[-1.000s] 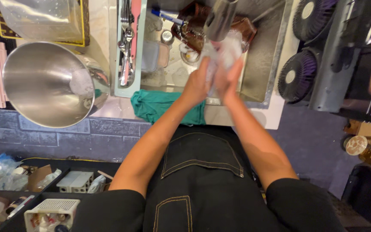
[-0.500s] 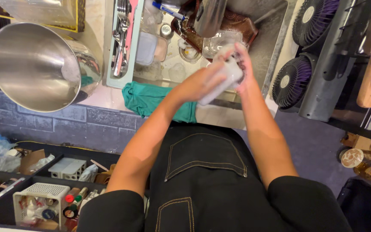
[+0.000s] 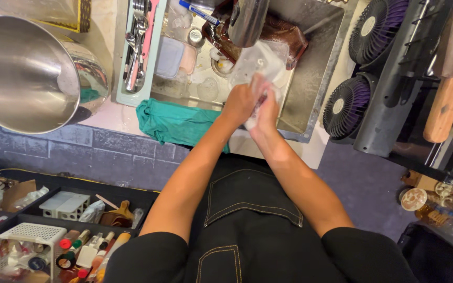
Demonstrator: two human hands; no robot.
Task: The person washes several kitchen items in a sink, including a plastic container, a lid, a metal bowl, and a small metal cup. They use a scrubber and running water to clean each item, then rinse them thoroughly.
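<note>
Both of my hands are over the steel sink [image 3: 318, 63], close together. My left hand [image 3: 239, 102] and my right hand [image 3: 266, 110] both grip a clear plastic container [image 3: 260, 63], which is tilted and wet. A steel pot [image 3: 247, 21] and brown dishes [image 3: 284, 31] lie in the sink behind it. Part of the container is hidden by my fingers.
A teal cloth [image 3: 176, 123] hangs over the sink's front edge. A cutlery tray [image 3: 137, 47] with utensils sits left of the basin, and a large steel bowl [image 3: 27, 71] stands further left. Two small fans [image 3: 347, 107] and a knife rack [image 3: 446, 94] are at the right. Shelves with bottles [image 3: 79, 249] lie below.
My hands and the clear container have dropped lower and nearer the sink's front edge. The view has shifted right and down slightly.
</note>
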